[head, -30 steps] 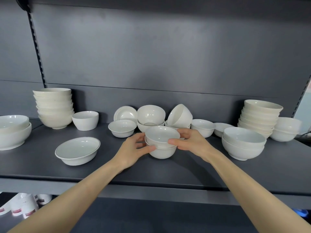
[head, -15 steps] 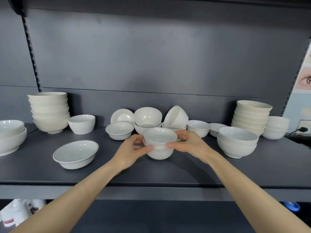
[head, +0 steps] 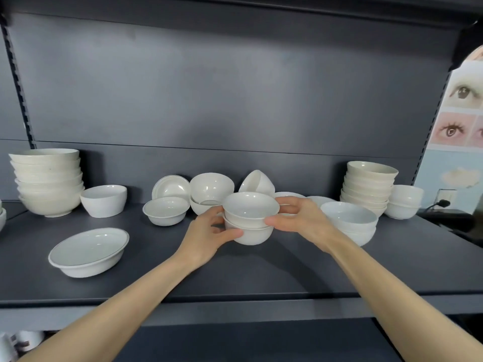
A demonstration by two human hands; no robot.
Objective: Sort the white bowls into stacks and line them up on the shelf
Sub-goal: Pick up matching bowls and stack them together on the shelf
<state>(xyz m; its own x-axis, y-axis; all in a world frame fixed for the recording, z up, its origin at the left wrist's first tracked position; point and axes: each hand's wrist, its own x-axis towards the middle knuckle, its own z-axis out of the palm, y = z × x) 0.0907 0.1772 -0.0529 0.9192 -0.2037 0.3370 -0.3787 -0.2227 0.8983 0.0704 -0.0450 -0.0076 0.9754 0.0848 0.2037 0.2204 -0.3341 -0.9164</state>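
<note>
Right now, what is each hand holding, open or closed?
Left hand: closed, gripping the stack of two small white bowls on its left side.
Right hand: closed, gripping the same stack's right side.

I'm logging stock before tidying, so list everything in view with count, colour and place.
Held stack: two bowls, white, shelf centre.
Left tall stack: one, cream, back left.
Single bowl: one, white, beside that stack.
Shallow bowl: one, white, front left.
Small bowl: one, white, left of centre.
Saucer: one, white, leaning on back panel.
Nested pair: two, white, back centre.
Tilted bowl: one, white, back centre.
Hidden dishes: count unclear, white, behind right hand.
Wide pair: two, white, right of centre.
Right tall stack: one, cream, back right.
Small pair: two, white, far right.
Shelf: one, dark grey.
Eye poster: one, pinkish, right edge.
Left hand: one, grips held stack.
Right hand: one, grips held stack.
</note>
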